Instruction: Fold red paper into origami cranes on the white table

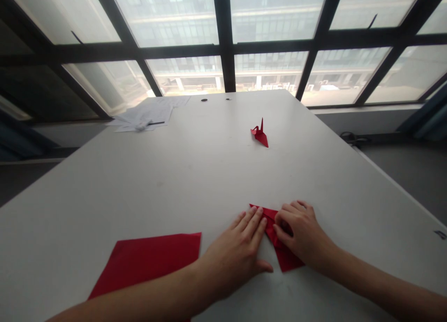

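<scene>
A partly folded piece of red paper (289, 259) lies on the white table under both hands. My left hand (240, 250) rests flat across its left side, fingers stretched out and thumb apart. At its upper right, my right hand (298, 226) has curled fingers with thumb and forefinger pinched at a fold; the fingertips partly hide the paper there. Beneath my left forearm a larger red sheet (153, 257) lies flat, its lower part covered by the arm. Farther off stands a finished red paper crane (259, 135).
The white table (216, 173) runs to a row of dark-framed windows. White papers (146, 112) with a dark pen (156, 123) lie at its far left. A round dark hole (204, 100) shows near the far edge. Dark cables (352, 138) lie beyond the right edge.
</scene>
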`<move>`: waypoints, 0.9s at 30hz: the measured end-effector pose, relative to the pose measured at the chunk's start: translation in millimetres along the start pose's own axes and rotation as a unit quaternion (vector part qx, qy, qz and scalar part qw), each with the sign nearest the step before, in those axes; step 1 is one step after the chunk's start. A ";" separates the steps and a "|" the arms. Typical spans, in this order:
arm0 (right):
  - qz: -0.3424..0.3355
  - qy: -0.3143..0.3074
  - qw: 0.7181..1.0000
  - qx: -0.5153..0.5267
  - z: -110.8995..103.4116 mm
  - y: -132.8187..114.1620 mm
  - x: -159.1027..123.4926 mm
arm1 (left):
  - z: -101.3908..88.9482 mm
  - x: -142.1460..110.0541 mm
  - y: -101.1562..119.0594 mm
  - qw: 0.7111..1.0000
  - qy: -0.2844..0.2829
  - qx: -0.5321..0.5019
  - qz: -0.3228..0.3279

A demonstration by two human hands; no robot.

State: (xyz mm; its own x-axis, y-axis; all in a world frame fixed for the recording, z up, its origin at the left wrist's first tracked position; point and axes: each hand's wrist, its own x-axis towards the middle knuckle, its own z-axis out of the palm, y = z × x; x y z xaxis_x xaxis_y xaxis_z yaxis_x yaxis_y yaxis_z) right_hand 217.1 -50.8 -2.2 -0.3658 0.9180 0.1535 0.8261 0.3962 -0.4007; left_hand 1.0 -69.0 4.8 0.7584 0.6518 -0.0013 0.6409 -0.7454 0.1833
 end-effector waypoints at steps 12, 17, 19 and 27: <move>0.005 -0.010 1.000 0.002 -3.2 -2.1 1.5 | -45.1 4.7 -33.6 0.985 -0.067 -0.158 0.001; 0.005 -0.016 1.000 0.005 -4.9 -3.3 2.6 | -63.2 5.5 -57.3 0.974 -0.113 -0.196 0.002; 0.007 -0.017 1.000 0.004 -4.9 -3.6 3.0 | -63.8 7.2 -59.1 0.981 -0.083 -0.174 -0.033; 0.006 -0.007 1.000 0.002 0.3 -0.7 1.8 | -30.2 -1.7 -10.3 0.998 -0.042 -0.035 0.029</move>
State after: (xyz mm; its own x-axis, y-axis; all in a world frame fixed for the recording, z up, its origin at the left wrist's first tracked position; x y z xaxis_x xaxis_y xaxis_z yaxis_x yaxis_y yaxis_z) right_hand 215.7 -49.4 -2.0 -0.3621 0.9223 0.1353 0.8290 0.3850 -0.4056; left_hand -10.5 -58.2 32.5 0.8035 0.5910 -0.0709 0.5876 -0.7684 0.2536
